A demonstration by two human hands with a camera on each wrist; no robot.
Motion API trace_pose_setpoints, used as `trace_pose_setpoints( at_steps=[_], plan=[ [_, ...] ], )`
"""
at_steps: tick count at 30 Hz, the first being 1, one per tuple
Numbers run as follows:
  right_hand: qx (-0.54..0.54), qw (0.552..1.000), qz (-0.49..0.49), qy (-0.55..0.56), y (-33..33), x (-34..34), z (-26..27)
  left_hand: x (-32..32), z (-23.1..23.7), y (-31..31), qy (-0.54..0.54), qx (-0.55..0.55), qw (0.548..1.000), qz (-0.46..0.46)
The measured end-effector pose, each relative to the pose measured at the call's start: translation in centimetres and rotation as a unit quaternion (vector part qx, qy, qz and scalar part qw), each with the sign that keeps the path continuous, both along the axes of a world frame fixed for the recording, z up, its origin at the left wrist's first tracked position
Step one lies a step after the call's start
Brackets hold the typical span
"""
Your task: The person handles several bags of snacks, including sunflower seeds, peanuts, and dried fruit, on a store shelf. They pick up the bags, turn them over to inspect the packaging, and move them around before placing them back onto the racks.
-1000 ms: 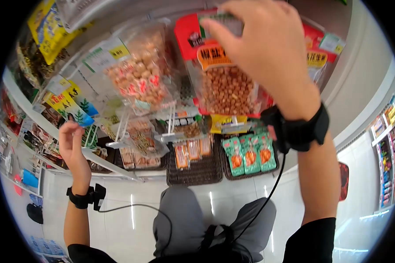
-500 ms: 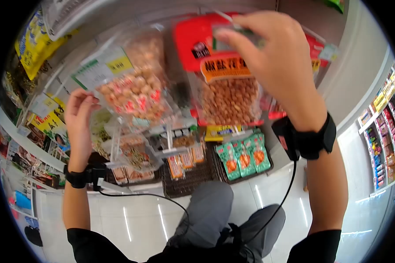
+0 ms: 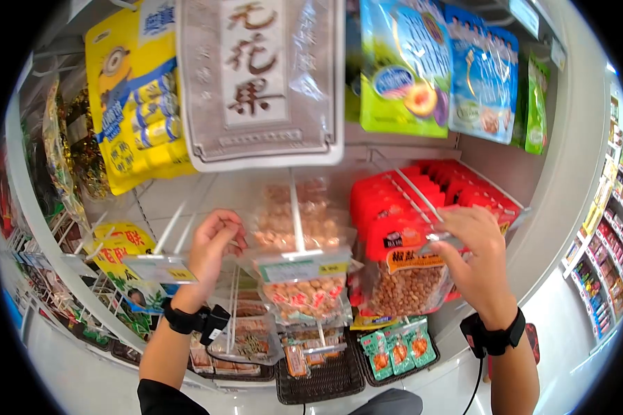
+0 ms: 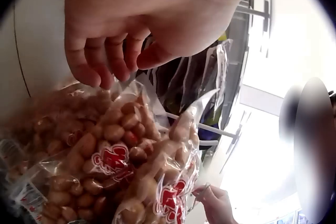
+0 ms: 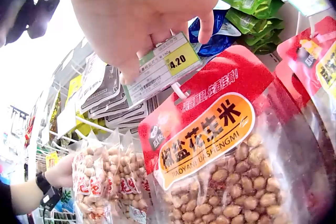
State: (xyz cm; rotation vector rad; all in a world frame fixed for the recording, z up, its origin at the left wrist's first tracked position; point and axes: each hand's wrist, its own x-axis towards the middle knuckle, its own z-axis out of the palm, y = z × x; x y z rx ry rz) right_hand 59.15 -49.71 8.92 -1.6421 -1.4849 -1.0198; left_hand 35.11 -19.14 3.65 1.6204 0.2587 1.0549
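Observation:
My right hand [image 3: 479,266] is at the front end of a shelf hook [image 3: 408,187], thumb and fingers pinching a price tag [image 5: 165,69] marked 4.20. Right below that tag hangs a red-topped clear bag of peanuts [image 3: 405,287], several more like it behind. On the left, my left hand [image 3: 211,256] hovers beside clear bags of round nuts with red lettering [image 3: 304,290]. Its fingers [image 4: 113,64] curl loosely with nothing in them, the tips close over the top of those bags in the left wrist view.
A grey pouch [image 3: 263,83], a yellow pouch [image 3: 138,104] and blue-green fruit pouches [image 3: 405,69] hang above. Other hooks with price tags [image 3: 160,268] stick out at left. Below stand dark baskets [image 3: 322,384], one with green packets [image 3: 398,349]. A white side panel [image 3: 533,235] borders the right.
My left hand has moved right, from a yellow card to beside the nut bags. My right hand stays at the red peanut bags. The head view has tilted up, bringing the upper pouches into sight.

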Motion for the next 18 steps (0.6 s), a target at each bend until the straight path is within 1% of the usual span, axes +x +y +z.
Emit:
trace_pose_setpoints(
  at_steps=[2, 3, 4, 6, 7, 8, 10, 11, 12, 14, 15, 17, 18],
  plan=[
    [-0.026, 1.000, -0.011, 0.011, -0.2, 0.0, 0.4, 0.2, 0.0, 0.7, 0.015, -0.046, 0.999, 0.013],
    [-0.028, 0.999, -0.026, 0.006, -0.3, 0.0, 0.5, 0.2, -0.1, 1.3, 0.038, -0.043, 0.998, 0.012],
    [-0.023, 0.999, -0.025, -0.001, -0.2, -0.1, 0.5, 0.1, 0.0, 1.4, 0.031, -0.039, 0.999, 0.013],
    [-0.033, 0.998, -0.053, 0.006, -0.2, -0.4, 0.5, 0.4, 0.4, 0.4, -0.014, -0.074, 0.997, -0.004],
    [-0.027, 0.998, -0.053, 0.014, 0.0, -0.4, 0.3, 0.4, 0.3, 0.2, -0.015, -0.075, 0.997, -0.032],
    [-0.026, 0.998, -0.053, 0.010, 0.0, -0.4, 0.1, 0.6, 0.6, -0.2, -0.018, -0.074, 0.997, -0.032],
    [-0.016, 0.998, -0.060, 0.016, 0.1, -0.2, -0.2, 1.0, 0.9, -1.1, 0.008, -0.102, 0.992, -0.071],
    [-0.009, 0.998, -0.064, 0.016, 0.2, -0.5, -0.2, 1.1, 0.9, -1.2, 0.021, -0.098, 0.992, -0.079],
    [-0.009, 0.998, -0.064, 0.015, 0.4, -0.7, -0.2, 1.2, 0.7, -0.9, 0.021, -0.098, 0.992, -0.079],
    [-0.011, 0.998, -0.064, 0.027, 0.5, -0.9, -0.1, 1.5, 0.0, 0.1, -0.006, -0.119, 0.983, -0.138],
    [-0.010, 0.998, -0.066, 0.023, 0.5, -1.0, 0.1, 1.6, -0.2, 0.3, -0.009, -0.119, 0.983, -0.140],
    [-0.009, 0.998, -0.065, 0.026, 0.5, -1.2, 0.3, 1.7, -0.9, 0.6, -0.059, -0.036, 0.997, -0.044],
    [-0.011, 0.997, -0.067, 0.025, 0.5, -1.2, 0.4, 1.5, -1.0, 0.6, -0.061, -0.038, 0.996, -0.047]
  ],
)
